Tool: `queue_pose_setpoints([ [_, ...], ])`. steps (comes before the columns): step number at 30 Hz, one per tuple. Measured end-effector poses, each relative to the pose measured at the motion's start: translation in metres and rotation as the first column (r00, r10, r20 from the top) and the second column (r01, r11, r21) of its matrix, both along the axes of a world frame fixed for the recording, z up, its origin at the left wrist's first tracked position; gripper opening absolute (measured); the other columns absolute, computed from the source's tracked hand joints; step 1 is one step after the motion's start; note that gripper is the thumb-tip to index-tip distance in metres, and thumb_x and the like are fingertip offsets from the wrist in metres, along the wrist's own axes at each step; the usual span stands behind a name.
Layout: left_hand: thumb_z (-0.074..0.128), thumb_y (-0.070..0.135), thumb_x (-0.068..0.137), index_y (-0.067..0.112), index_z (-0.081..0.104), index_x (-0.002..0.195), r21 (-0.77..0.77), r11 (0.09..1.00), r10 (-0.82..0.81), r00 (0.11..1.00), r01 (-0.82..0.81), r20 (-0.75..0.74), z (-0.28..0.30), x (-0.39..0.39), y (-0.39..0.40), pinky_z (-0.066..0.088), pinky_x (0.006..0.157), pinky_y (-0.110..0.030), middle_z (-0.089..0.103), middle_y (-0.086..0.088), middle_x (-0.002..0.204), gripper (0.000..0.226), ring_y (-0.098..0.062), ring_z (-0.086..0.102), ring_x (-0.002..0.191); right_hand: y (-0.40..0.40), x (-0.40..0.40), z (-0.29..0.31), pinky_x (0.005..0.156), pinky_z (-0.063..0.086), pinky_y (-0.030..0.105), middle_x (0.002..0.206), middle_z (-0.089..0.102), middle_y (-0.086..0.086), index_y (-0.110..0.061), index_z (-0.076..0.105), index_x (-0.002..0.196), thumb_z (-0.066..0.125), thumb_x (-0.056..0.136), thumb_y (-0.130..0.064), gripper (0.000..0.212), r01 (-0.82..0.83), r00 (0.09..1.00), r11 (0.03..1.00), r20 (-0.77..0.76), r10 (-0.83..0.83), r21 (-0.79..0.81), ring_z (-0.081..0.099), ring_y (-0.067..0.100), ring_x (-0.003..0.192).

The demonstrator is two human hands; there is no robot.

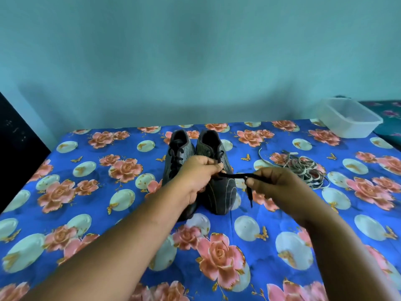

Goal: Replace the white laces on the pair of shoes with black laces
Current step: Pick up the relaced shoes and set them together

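A person's two bare arms reach over a bed (pixel 65 213) covered in a blue sheet printed with pink roses and pale ovals, where a pair of dark striped shoes stands side by side, toes toward the camera. The left shoe (pixel 173 157) already carries a black lace through its eyelets; its toe is hidden behind the left forearm. The left hand (pixel 196 172) is curled over the lacing area of the right shoe (pixel 219 192), fingers pinching one end of a black lace (pixel 234 176) and blocking the view of the eyelets beneath. The right hand (pixel 273 183), just beside the shoe, pinches the same lace between thumb and fingers, so that the lace runs taut between the two hands while its free end hangs down past the right thumb. Whether the lace is already threaded through the right shoe cannot be told. To the right, well apart from the shoes, a tangled heap of white laces (pixel 301 168) lies on the sheet. A translucent plastic tub (pixel 349 118) sits at the bed's far right corner against a plain turquoise wall (pixel 195 61)
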State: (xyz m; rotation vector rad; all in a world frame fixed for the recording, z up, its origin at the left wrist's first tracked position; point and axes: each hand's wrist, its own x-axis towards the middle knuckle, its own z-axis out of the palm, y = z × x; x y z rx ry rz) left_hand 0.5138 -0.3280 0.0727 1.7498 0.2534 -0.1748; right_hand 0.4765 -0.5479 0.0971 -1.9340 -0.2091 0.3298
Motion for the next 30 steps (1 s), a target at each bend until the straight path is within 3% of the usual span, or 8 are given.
queue_pose_setpoints([
  [4, 0.071, 0.035, 0.092, 0.023, 0.075, 0.102, 0.639, 0.763, -0.137, 0.942, -0.097, 0.307, 0.016, 0.032, 0.021, 0.051, 0.077, -0.030, 0.074, 0.009, 0.098, 0.016, -0.015, 0.067, 0.090, 0.025, 0.054, 0.010, 0.057, 0.044, 0.015, 0.066, 0.067, -0.008, -0.016, 0.076, 0.092, 0.072, 0.094, -0.028, 0.012, 0.178, 0.971, 0.984, 0.165, -0.175, -0.005, 0.056, -0.001, 0.054],
  [10, 0.064, 0.037, 0.090, 0.026, 0.074, 0.101, 0.815, 0.544, -0.191, 0.917, -0.200, 0.352, 0.030, 0.084, 0.035, 0.056, 0.075, -0.038, 0.074, -0.002, 0.101, 0.019, -0.031, 0.068, 0.098, 0.075, 0.138, 0.000, 0.056, 0.035, 0.028, 0.062, 0.059, -0.007, -0.014, 0.071, 0.083, 0.071, 0.093, -0.034, 0.022, 0.310, 0.888, 0.943, 0.391, -0.241, -0.123, 0.053, 0.016, 0.060],
  [14, 0.067, 0.035, 0.089, 0.027, 0.077, 0.099, 0.826, 0.540, -0.180, 0.938, -0.159, 0.298, 0.028, 0.104, 0.031, 0.049, 0.085, -0.037, 0.075, 0.001, 0.101, 0.016, -0.027, 0.067, 0.102, 0.098, 0.166, -0.013, 0.058, 0.037, 0.030, 0.072, 0.063, -0.002, -0.022, 0.070, 0.080, 0.068, 0.089, -0.037, 0.018, 0.357, 0.881, 0.865, 0.436, -0.186, -0.353, 0.063, 0.026, 0.080],
  [19, 0.062, 0.037, 0.094, 0.035, 0.076, 0.100, 0.832, 0.550, -0.173, 0.964, -0.074, 0.200, 0.024, 0.111, 0.038, 0.026, 0.089, -0.043, 0.075, 0.009, 0.104, 0.016, -0.020, 0.064, 0.110, 0.096, 0.174, -0.013, 0.077, 0.042, 0.038, 0.081, 0.059, 0.008, -0.016, 0.058, 0.065, 0.049, 0.091, -0.043, 0.039, 0.151, 0.965, 0.796, 0.262, 0.010, -0.587, 0.055, 0.036, 0.103],
  [22, 0.062, 0.037, 0.095, 0.037, 0.074, 0.102, 0.777, 0.623, -0.178, 0.952, -0.088, 0.250, 0.020, 0.101, 0.047, 0.027, 0.095, -0.042, 0.074, 0.015, 0.110, 0.015, -0.014, 0.062, 0.114, 0.083, 0.165, 0.000, 0.091, 0.046, 0.043, 0.094, 0.067, 0.006, -0.022, 0.078, 0.090, 0.041, 0.089, -0.050, 0.046, 0.131, 0.952, 0.845, 0.303, 0.038, -0.518, 0.052, 0.032, 0.107],
  [25, 0.063, 0.037, 0.095, 0.038, 0.074, 0.106, 0.737, 0.666, -0.179, 0.933, -0.119, 0.313, 0.014, 0.080, 0.052, 0.028, 0.092, -0.038, 0.071, 0.019, 0.108, 0.015, -0.013, 0.058, 0.117, 0.069, 0.146, 0.001, 0.078, 0.049, 0.038, 0.090, 0.067, 0.011, -0.010, 0.078, 0.098, 0.054, 0.101, -0.033, 0.033, 0.114, 0.916, 0.923, 0.398, 0.044, -0.367, 0.061, 0.025, 0.090],
  [28, 0.067, 0.035, 0.094, 0.039, 0.074, 0.105, 0.713, 0.682, -0.205, 0.891, -0.167, 0.405, 0.004, 0.054, 0.051, 0.028, 0.087, -0.039, 0.069, 0.018, 0.109, 0.014, -0.015, 0.054, 0.120, 0.053, 0.122, -0.014, 0.072, 0.037, 0.020, 0.090, 0.061, -0.015, -0.026, 0.078, 0.107, 0.062, 0.099, -0.029, 0.018, 0.115, 0.888, 0.949, 0.459, 0.035, -0.293, 0.053, -0.005, 0.085],
  [30, 0.069, 0.034, 0.093, 0.040, 0.073, 0.106, 0.691, 0.701, -0.246, 0.850, -0.177, 0.467, -0.003, 0.039, 0.045, 0.027, 0.088, -0.038, 0.067, 0.018, 0.114, 0.015, -0.013, 0.054, 0.120, 0.040, 0.110, -0.031, 0.077, 0.038, 0.024, 0.098, 0.061, -0.013, -0.034, 0.075, 0.111, 0.065, 0.097, -0.032, 0.017, 0.146, 0.887, 0.940, 0.462, 0.013, -0.307, 0.051, -0.001, 0.091],
])
